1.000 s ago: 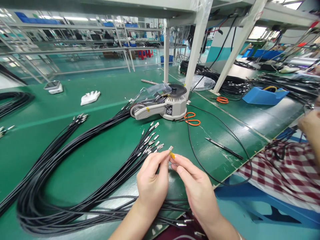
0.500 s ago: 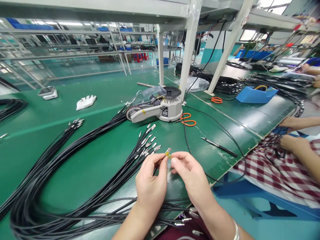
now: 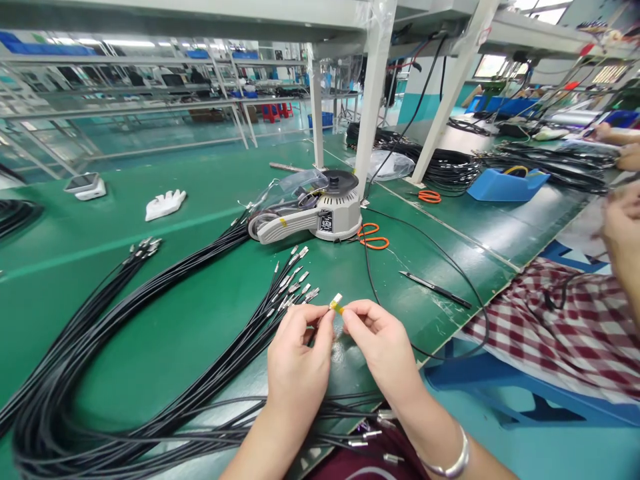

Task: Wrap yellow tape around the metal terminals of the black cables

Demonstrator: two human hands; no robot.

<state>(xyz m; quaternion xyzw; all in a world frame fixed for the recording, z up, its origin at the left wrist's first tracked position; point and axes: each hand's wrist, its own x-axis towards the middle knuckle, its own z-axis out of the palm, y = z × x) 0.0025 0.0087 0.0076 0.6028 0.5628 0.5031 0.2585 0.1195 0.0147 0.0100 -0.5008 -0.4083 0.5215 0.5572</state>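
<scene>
Between thumb and fingers my left hand (image 3: pixel 301 347) pinches a black cable just behind its metal connector (image 3: pixel 337 299), which points up and away. A strip of yellow tape (image 3: pixel 336 307) sits around the connector's base. My right hand (image 3: pixel 377 340) is closed on the tape's free end, just right of the connector. Left of my hands lies a bundle of black cables (image 3: pixel 235 357) with bare metal connectors (image 3: pixel 295 287) at its end. More cable ends lie under my wrists at the table's front edge.
A round tape dispenser (image 3: pixel 334 213) stands mid-table, with orange-handled scissors (image 3: pixel 374 241) beside it. A utility knife (image 3: pixel 435 289) lies to the right. Farther off are a white glove (image 3: pixel 166 205), a blue tape holder (image 3: pixel 507 185) and a white post (image 3: pixel 375 100). Another person in a checked garment (image 3: pixel 545 327) sits at right.
My right fingers have moved in closer against the tape and connector. The view has shifted slightly. At the right, the other person's hands have lifted from their lap.
</scene>
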